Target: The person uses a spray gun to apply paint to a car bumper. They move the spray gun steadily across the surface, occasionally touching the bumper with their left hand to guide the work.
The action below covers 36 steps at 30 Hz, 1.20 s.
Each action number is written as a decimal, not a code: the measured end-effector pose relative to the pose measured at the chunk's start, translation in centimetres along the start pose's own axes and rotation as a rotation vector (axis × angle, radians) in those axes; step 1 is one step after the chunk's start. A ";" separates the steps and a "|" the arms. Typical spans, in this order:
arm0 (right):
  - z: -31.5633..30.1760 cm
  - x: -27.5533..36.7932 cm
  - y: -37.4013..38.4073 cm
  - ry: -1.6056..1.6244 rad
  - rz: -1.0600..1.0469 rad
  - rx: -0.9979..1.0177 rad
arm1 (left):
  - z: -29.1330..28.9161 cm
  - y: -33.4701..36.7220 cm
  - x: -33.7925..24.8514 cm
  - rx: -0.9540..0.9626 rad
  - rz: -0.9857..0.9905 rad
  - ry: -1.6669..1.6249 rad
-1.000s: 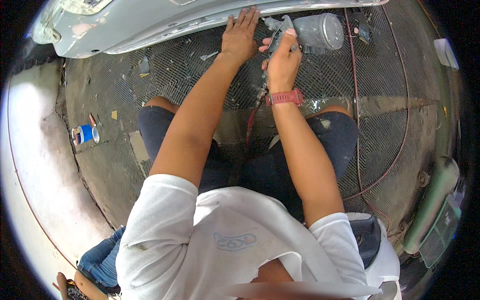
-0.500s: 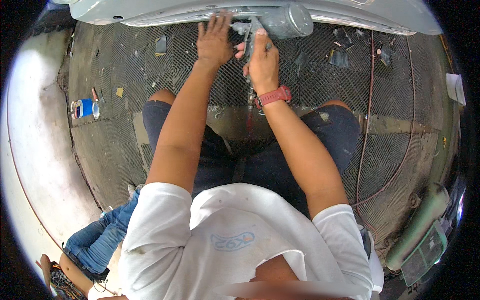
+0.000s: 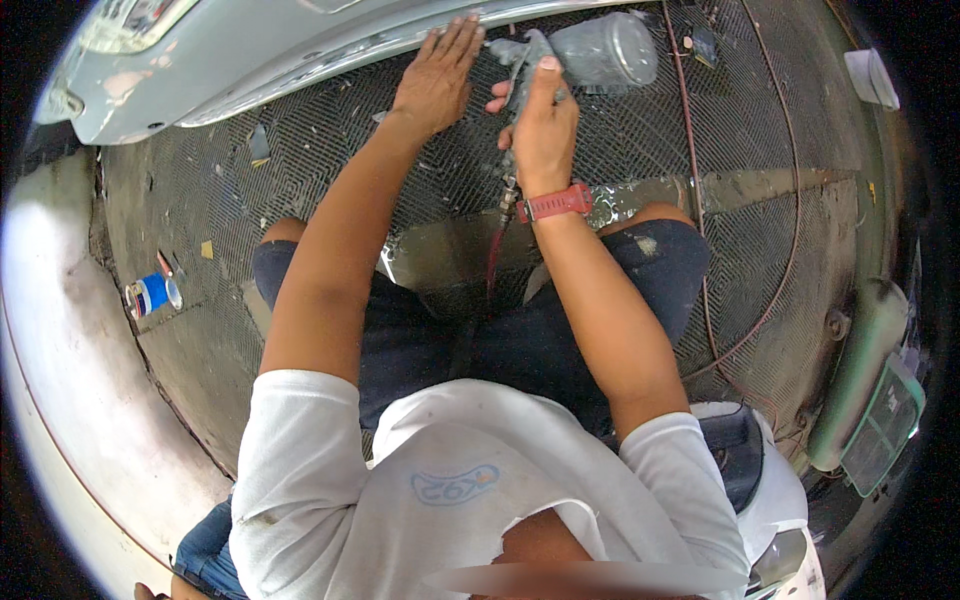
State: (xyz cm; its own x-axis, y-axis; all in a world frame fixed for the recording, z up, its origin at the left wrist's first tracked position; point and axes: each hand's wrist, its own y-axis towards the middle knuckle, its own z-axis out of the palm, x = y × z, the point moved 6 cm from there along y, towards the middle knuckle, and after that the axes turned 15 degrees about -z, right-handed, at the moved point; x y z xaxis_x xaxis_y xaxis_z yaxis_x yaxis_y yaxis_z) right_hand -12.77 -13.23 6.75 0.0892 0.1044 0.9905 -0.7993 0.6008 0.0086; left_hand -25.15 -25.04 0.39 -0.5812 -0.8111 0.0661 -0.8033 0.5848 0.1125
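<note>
My right hand (image 3: 543, 130) is closed round the handle of a grey, paint-smeared spray gun (image 3: 606, 52), its thumb up near the top of the handle. The gun's cup points to the right and a red air hose (image 3: 494, 255) runs from the handle's fitting toward me. Just left of the gun, my left hand (image 3: 437, 78) is open with fingers stretched out. Its fingertips reach the lower edge of a grey car body panel (image 3: 330, 62); whether they press on it I cannot tell.
Ridged dark matting (image 3: 330, 140) covers the floor, with scraps lying about. On the left stands a blue-labelled can (image 3: 150, 295). Hoses (image 3: 795, 190) curve across the right side, near a green tank (image 3: 858, 370). A person's jeans (image 3: 207, 545) show at lower left.
The view has turned, so the car panel now slants and more of it shows at left. Both hands keep their poses, the right still gripping the spray gun. Less of the other person shows.
</note>
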 end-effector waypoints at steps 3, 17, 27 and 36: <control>-3.5 1.3 1.4 -0.008 -0.046 -0.125 | -0.3 2.4 -3.7 -0.028 0.083 -0.046; -13.0 5.2 3.4 0.087 -0.128 -0.427 | -2.3 16.0 -19.7 0.110 0.142 -0.010; -12.4 4.8 3.1 0.128 -0.108 -0.360 | 1.1 19.2 -20.1 0.090 0.034 -0.134; -5.9 1.0 1.1 0.119 0.146 0.011 | 0.8 4.5 -7.4 -0.112 -0.167 0.078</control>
State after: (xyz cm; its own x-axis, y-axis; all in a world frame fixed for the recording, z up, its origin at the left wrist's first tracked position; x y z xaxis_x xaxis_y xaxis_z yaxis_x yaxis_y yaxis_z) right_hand -10.08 -7.80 6.99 0.0410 0.2836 0.9581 -0.8153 0.5638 -0.1320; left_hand -24.60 -16.37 -0.35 -0.4258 -0.8977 0.1134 -0.8656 0.4407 0.2378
